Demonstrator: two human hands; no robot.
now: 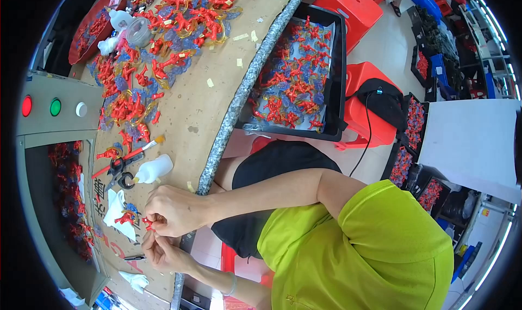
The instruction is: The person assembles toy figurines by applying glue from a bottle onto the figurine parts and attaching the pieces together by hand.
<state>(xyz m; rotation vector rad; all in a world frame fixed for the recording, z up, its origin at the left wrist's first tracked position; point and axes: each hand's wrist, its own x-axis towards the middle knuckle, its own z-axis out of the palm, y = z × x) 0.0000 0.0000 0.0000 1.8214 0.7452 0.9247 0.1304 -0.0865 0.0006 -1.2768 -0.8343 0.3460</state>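
Note:
My right hand (176, 209), the upper one in the picture, pinches a small red figurine (147, 222) between thumb and fingers. Just below it, my left hand (162, 254) has its fingers curled, their tips meeting at the figurine's lower end; fingers partly hide the piece. Beside them a red figure with a blue part (125, 217) lies by a white paper sheet (115, 209). A white squeeze bottle (154, 169) lies above my right hand, next to black-handled scissors (116, 171) and a paintbrush (147, 146). A dark slim tool (134, 258) rests beside my left hand.
Red, blue and amber pieces (130, 109) heap along the table (187, 120). A grey box with coloured buttons (55, 107) stands at left, red pieces inside. Past the stone edge sits a black tray (337, 92) of figures. Red stools (356, 16) stand beyond.

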